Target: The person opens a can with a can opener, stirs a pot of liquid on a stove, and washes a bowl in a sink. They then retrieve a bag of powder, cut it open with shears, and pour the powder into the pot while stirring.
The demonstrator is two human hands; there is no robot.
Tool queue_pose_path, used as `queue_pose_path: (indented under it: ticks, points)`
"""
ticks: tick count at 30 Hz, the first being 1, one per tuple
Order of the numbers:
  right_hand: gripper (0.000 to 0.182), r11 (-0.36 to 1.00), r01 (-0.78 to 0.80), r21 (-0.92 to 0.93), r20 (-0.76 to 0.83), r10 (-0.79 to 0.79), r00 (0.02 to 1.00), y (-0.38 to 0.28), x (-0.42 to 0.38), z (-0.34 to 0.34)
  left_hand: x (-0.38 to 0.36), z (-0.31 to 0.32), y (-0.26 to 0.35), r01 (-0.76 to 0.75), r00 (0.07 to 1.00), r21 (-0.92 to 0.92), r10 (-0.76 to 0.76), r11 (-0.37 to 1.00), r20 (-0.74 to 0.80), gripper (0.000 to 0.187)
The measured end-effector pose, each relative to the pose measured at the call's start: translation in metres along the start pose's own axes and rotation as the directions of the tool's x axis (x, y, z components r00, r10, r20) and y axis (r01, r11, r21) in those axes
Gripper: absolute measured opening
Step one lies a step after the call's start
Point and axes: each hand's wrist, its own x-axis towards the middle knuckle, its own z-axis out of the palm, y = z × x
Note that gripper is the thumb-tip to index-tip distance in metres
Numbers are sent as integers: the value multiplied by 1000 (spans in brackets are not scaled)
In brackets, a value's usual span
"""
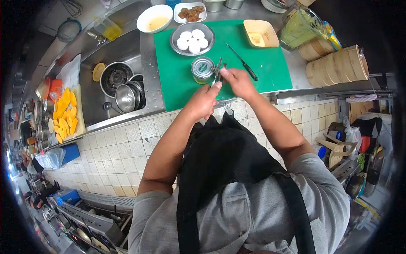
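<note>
A tin can (202, 69) stands upright on the green cutting board (173, 95). At its right rim sits a metal can opener (218, 71). My left hand (204, 100) is closed around the opener's handles, just below the can. My right hand (239, 82) pinches at the opener's right side, where its turning key seems to be; the fingers partly hide that part. Behind the can is a metal bowl (174, 41) of several white eggs (194, 45). A black-handled knife (248, 70) lies on the board, right of my right hand.
A yellowish square bowl (270, 39) rests at the board's back right. Behind stand a white bowl (144, 21) and a dish of brown food (191, 14). Bamboo steamers (338, 65) and a blender jug (301, 27) are at right. The sink (91, 91) at left holds metal pots (125, 97).
</note>
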Motion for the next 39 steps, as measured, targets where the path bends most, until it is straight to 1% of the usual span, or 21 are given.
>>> queue_pose_path:
  ticks: [1, 3, 7, 8, 10, 12, 14, 16, 18, 20, 22, 24, 27, 29, 30, 32, 33, 34, 36, 37, 39]
  points:
    - [47, 1000, 2, 0, 0, -2, 1000, 1, 3, 2, -1, -1, -1, -1, 1000, -10, 1, 1000, 7, 59]
    - [58, 815, -354, 459, 224, 279, 934, -4, 6, 5, -4, -4, -2, -6, 1000, -32, 7, 999, 13, 59]
    - [60, 649, -516, 558, 280, 438, 854, -22, 5, 9, -3, -10, -8, -25, 999, -92, 27, 995, 21, 61]
    - [60, 657, -504, 560, 273, 429, 861, -25, 0, 6, -1, -13, -12, -39, 999, -88, 41, 995, 19, 61]
    - [61, 857, -476, 194, 220, 435, 873, -31, -11, -1, 3, -20, -21, 33, 996, -252, -9, 967, 94, 68]
    - [60, 872, -458, 174, 229, 416, 880, -45, -26, 15, 7, -21, -30, 18, 994, -276, 13, 961, 110, 74]
    - [57, 961, -247, 127, 121, 233, 965, -37, -38, 36, 14, -21, -40, -36, 983, -388, 102, 921, 153, 79]
    - [34, 842, -308, 442, 177, 255, 951, -46, -38, 40, 24, -26, -49, -14, 975, -385, 97, 923, 198, 91]
    - [30, 901, -175, 397, 78, 157, 984, -44, -38, 42, 34, -27, -60, -66, 965, -385, 158, 920, 212, 73]
    - [35, 940, -178, 291, 32, 177, 984, -62, -39, 35, 28, -17, -53, -127, 962, -417, 214, 900, 168, 75]
    - [44, 993, -75, -89, -88, 67, 994, -71, -45, 27, 41, -17, -69, -78, 968, -479, 181, 874, 172, 80]
    - [45, 959, -166, -230, 138, 201, 970, -64, -44, 29, 34, -12, -67, -69, 964, -517, 190, 853, 186, 94]
    - [38, 981, -153, -121, 104, 166, 981, -61, -43, 32, 39, -14, -78, -101, 967, -476, 198, 874, 160, 101]
    - [32, 947, -316, 59, 127, 306, 943, -91, -49, 20, 61, -29, -91, -168, 849, -459, 365, 872, 383, 105]
    - [32, 951, -305, 55, 123, 296, 947, -95, -49, 14, 51, -23, -75, -180, 845, -459, 375, 870, 380, 105]
    - [34, 980, -144, -140, 64, 154, 986, -97, -55, 2, 26, -7, -53, -232, 885, -516, 399, 825, 239, 106]
    - [28, 956, 44, -290, -45, -60, 997, -101, -66, -2, 27, -4, -45, -314, 815, -531, 511, 787, 275, 105]
    - [28, 957, 39, -287, -45, -54, 998, -98, -70, -5, 26, -3, -35, -308, 817, -530, 505, 790, 277, 105]
    - [21, 948, 179, -262, -270, -250, 930, -92, -73, -16, 16, 5, -9, -418, 800, -210, 468, 884, 376, 118]
    - [21, 949, 174, -264, -270, -245, 931, -89, -71, -23, 26, 2, -16, -552, 694, -272, 615, 788, 375, 108]
    - [24, 967, 248, 55, -387, -208, 898, -85, -60, -41, 2, 2, 22, -639, 685, -158, 651, 753, 327, 104]
